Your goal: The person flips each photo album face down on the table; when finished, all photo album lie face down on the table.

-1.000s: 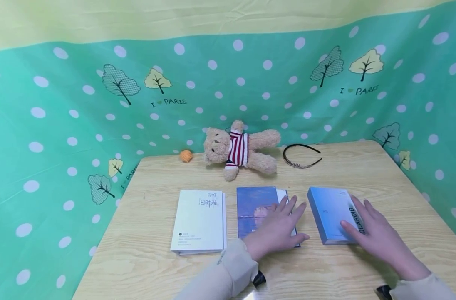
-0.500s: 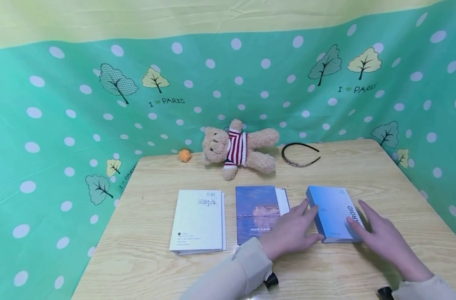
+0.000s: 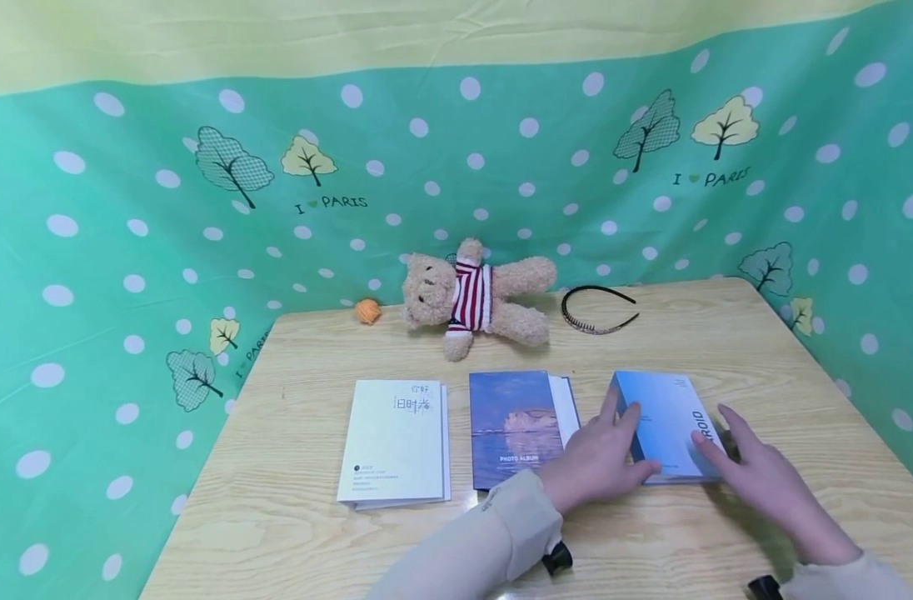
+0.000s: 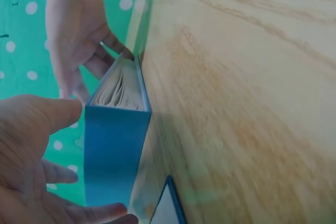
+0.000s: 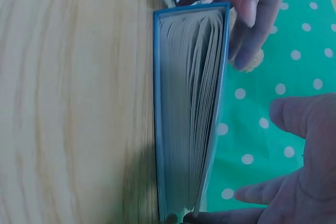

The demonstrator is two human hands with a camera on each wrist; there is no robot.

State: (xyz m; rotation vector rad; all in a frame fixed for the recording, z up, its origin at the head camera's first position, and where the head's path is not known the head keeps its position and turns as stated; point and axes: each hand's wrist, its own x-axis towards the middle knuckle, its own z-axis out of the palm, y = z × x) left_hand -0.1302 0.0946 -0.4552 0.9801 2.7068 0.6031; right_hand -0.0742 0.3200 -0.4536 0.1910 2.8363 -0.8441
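A thick light-blue album (image 3: pixel 662 429) lettered "POLAROID" lies flat on the table between both hands. My left hand (image 3: pixel 595 454) is at its spine side, fingers spread. In the left wrist view that thumb is close to the cover's corner and the other fingers are beside the blue spine (image 4: pixel 113 150). My right hand (image 3: pixel 760 475) is along the right side; in the right wrist view its thumb hovers off the cover and a lower finger is by the page edges (image 5: pixel 184 114). Left of these lies a blue-purple photo album (image 3: pixel 512 429), partly behind my left hand.
A white album (image 3: pixel 392 442) lies at the left of the row. Towards the back are a teddy bear (image 3: pixel 475 296) on its side in a striped shirt, a small orange ball-like item (image 3: pixel 367 312) and a black headband (image 3: pixel 595 310). A green dotted cloth (image 3: pixel 396 183) stands behind the table.
My left hand has moved right, from over the purple photo album to the blue album's spine side. My right hand has stayed at the blue album's right side.
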